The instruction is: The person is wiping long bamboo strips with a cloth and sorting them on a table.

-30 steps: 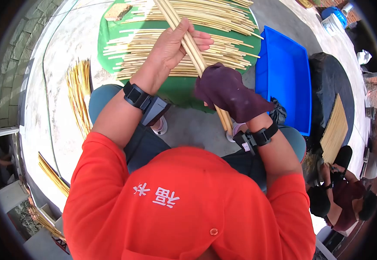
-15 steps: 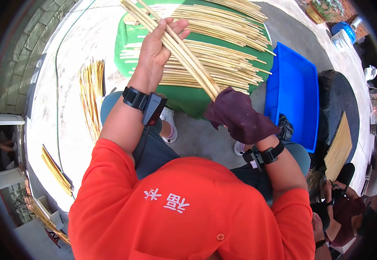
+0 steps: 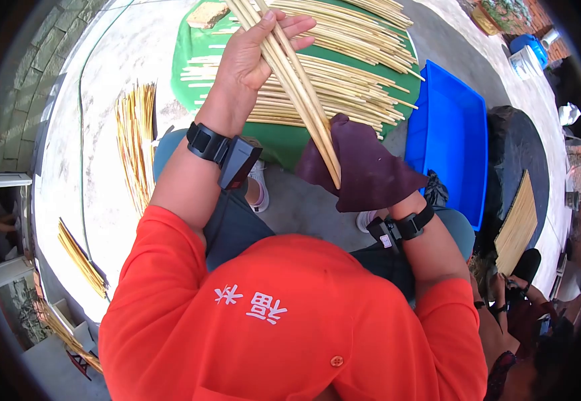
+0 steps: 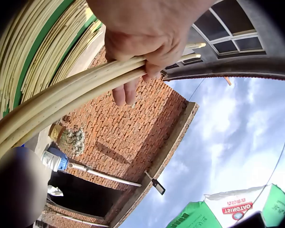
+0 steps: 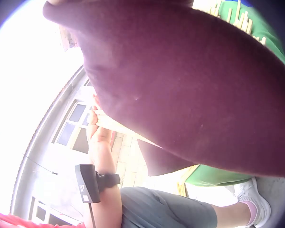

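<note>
Several long pale sticks (image 3: 298,90) slant across the head view. My left hand (image 3: 245,59) holds them at their upper part, thumb over them and the other fingers stretched out beyond. In the left wrist view, the sticks (image 4: 71,95) pass beneath that hand (image 4: 147,31), held by the thumb. A maroon cloth (image 3: 377,170) covers my right hand, whose fingers are hidden; the sticks' lower ends lie over the cloth's left part. The same cloth (image 5: 190,85) fills much of the right wrist view.
Rows of sticks (image 3: 344,80) lie on a green sheet (image 3: 274,144) ahead, with a stone block (image 3: 207,15) at its far left. A blue bin (image 3: 454,147) stands at the right. Bundled sticks (image 3: 135,144) lie on the left. Another person sits at the lower right.
The sticks' lower ends first stuck out below the cloth, then met its upper edge, and now rest over it. The cloth has spread beside them. My left hand moved left, then partly back right.
</note>
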`<state>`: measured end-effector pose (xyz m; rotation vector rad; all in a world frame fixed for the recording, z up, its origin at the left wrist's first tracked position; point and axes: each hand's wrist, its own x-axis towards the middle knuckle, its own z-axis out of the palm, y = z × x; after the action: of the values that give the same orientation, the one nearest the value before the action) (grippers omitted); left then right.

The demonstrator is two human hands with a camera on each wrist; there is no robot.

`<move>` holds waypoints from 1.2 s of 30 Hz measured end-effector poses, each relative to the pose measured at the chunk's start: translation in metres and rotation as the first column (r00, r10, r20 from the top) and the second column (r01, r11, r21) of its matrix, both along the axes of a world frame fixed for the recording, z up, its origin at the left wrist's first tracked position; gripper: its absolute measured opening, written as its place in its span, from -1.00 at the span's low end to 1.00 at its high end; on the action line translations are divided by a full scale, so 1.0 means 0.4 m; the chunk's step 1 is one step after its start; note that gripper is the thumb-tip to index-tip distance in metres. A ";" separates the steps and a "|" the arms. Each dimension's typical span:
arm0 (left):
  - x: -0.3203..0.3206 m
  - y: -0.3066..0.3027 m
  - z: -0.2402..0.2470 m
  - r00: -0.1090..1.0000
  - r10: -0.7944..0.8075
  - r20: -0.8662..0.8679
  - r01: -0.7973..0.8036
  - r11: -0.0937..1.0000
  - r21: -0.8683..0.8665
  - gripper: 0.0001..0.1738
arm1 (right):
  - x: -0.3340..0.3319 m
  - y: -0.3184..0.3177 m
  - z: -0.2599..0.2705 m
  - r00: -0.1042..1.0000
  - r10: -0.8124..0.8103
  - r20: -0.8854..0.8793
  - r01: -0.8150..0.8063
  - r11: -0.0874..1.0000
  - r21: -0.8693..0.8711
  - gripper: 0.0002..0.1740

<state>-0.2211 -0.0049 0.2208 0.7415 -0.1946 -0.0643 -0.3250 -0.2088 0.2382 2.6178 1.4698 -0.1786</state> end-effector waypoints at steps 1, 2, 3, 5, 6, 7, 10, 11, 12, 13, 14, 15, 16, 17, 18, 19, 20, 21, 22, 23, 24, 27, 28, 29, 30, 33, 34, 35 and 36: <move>0.001 0.020 0.009 0.999 0.047 0.007 -0.047 0.999 -0.006 -0.75 | 0.010 -0.028 -0.016 0.978 -0.032 -0.206 0.100 0.938 0.331 -0.85; 0.010 0.054 0.001 0.999 0.047 0.006 -0.047 0.999 -0.006 -0.75 | 0.020 -0.050 -0.037 0.916 0.007 -0.402 0.255 0.763 0.594 -0.81; 0.025 0.092 -0.010 0.995 0.096 0.017 -0.097 0.994 0.043 -0.75 | 0.040 -0.059 -0.071 0.993 0.013 -0.118 0.069 0.750 0.658 -0.72; 0.028 0.116 -0.009 0.989 0.145 0.033 -0.147 0.984 0.100 -0.74 | 0.062 -0.103 -0.038 0.995 -0.072 -0.066 0.098 0.723 0.684 -0.73; 0.021 0.106 -0.008 0.988 0.148 0.033 -0.150 0.984 0.098 -0.74 | 0.070 -0.114 -0.027 0.988 -0.153 -0.016 0.119 0.692 0.712 -0.75; 0.005 0.077 -0.001 0.993 0.107 0.049 -0.112 0.987 0.118 -0.74 | 0.074 -0.109 -0.027 0.989 -0.150 -0.016 0.117 0.694 0.711 -0.75; -0.041 -0.041 -0.014 0.999 0.028 0.019 -0.030 0.992 0.122 -0.74 | 0.065 -0.065 -0.033 0.914 -0.367 0.173 0.288 0.887 0.360 -0.88; -0.057 -0.084 -0.022 0.999 -0.013 -0.035 0.017 0.993 0.114 -0.74 | 0.060 -0.050 -0.036 0.872 -0.417 0.255 0.364 0.902 0.232 -0.92; -0.063 -0.109 -0.030 0.994 -0.055 -0.090 0.065 0.992 0.104 -0.75 | 0.054 -0.036 -0.041 0.825 -0.452 0.339 0.444 0.890 0.106 -0.95; -0.063 -0.119 -0.038 0.994 -0.065 -0.092 0.075 0.992 0.104 -0.75 | 0.046 -0.015 -0.061 0.811 -0.353 0.467 0.324 0.935 0.145 -0.94; -0.063 -0.128 -0.044 0.990 -0.084 -0.109 0.096 0.990 0.101 -0.75 | 0.039 0.002 -0.081 0.769 -0.255 0.587 0.194 0.967 0.165 -0.91; -0.060 -0.138 -0.050 0.986 -0.106 -0.126 0.119 0.988 0.097 -0.76 | 0.040 0.003 -0.086 0.767 -0.265 0.585 0.207 0.964 0.165 -0.91; -0.059 -0.139 -0.049 0.984 -0.128 -0.127 0.140 0.986 0.091 -0.76 | 0.047 -0.007 -0.089 0.914 -0.198 0.354 0.093 0.951 0.293 -0.84; -0.059 -0.128 -0.048 0.985 -0.071 -0.157 0.091 0.987 0.130 -0.77 | 0.054 -0.028 -0.093 0.989 -0.089 0.115 0.031 0.900 0.434 -0.77; -0.056 -0.119 -0.054 0.982 -0.024 -0.186 0.056 0.985 0.165 -0.77 | 0.072 -0.044 -0.121 0.996 0.033 0.086 -0.075 0.831 0.552 -0.73; -0.046 -0.106 -0.067 0.982 0.012 -0.190 0.019 0.987 0.160 -0.77 | 0.055 -0.034 -0.108 0.994 -0.104 0.046 0.073 0.892 0.446 -0.71; -0.031 -0.087 -0.082 0.980 0.049 -0.193 -0.019 0.988 0.155 -0.77 | 0.039 -0.023 -0.086 0.970 -0.244 0.021 0.223 0.917 0.330 -0.69; -0.020 -0.068 -0.091 0.982 0.062 -0.177 -0.044 0.994 0.105 -0.78 | 0.029 -0.034 -0.064 0.979 -0.195 -0.066 0.204 0.893 0.401 -0.73; -0.009 -0.043 -0.092 0.983 0.087 -0.161 -0.078 0.995 0.060 -0.78 | 0.021 -0.042 -0.046 0.981 -0.130 -0.143 0.184 0.858 0.480 -0.77; 0.008 -0.012 -0.091 0.985 0.094 -0.146 -0.089 0.995 0.041 -0.78 | 0.012 -0.042 -0.039 0.939 -0.120 -0.323 0.266 0.847 0.459 -0.80; 0.023 0.018 -0.089 0.985 0.110 -0.132 -0.108 0.994 0.025 -0.77 | 0.005 -0.054 -0.040 0.935 -0.142 -0.325 0.286 0.843 0.455 -0.80; 0.040 0.072 -0.082 0.991 0.096 -0.089 -0.109 0.983 -0.150 -0.75 | -0.008 -0.068 -0.052 0.957 -0.131 -0.259 0.239 0.862 0.448 -0.73; 0.041 0.069 -0.084 0.991 0.095 -0.090 -0.108 0.983 -0.146 -0.75 | -0.010 -0.066 -0.058 0.964 -0.119 -0.237 0.217 0.868 0.447 -0.71; 0.038 0.063 -0.089 0.998 0.030 -0.057 -0.041 0.978 -0.205 -0.74 | -0.014 -0.063 -0.065 0.971 -0.105 -0.217 0.194 0.874 0.446 -0.68; 0.036 0.057 -0.097 0.999 -0.032 -0.023 0.025 0.964 -0.263 -0.74 | -0.017 -0.061 -0.073 0.976 -0.089 -0.199 0.171 0.880 0.443 -0.65; 0.051 0.039 -0.120 0.999 -0.025 -0.027 0.016 0.957 -0.291 -0.71 | -0.023 -0.057 -0.101 0.985 -0.040 -0.166 0.110 0.892 0.438 -0.60; 0.050 0.044 -0.117 1.000 0.000 -0.011 -0.003 0.957 -0.291 -0.69 | -0.022 -0.059 -0.111 0.929 -0.039 -0.369 0.248 0.804 0.540 -0.61; 0.037 0.034 -0.103 0.998 0.044 -0.047 -0.055 0.967 -0.250 -0.68 | -0.018 -0.053 -0.113 0.833 0.014 -0.553 0.387 0.701 0.600 -0.61; 0.024 0.016 -0.087 0.992 0.097 -0.079 -0.111 0.973 -0.203 -0.67 | -0.008 -0.048 -0.065 0.982 -0.005 -0.187 0.119 0.787 0.606 -0.70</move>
<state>-0.2114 0.0015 0.1859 0.5393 -0.0949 0.0304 -0.3281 -0.2281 0.2123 3.2393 1.7353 0.0922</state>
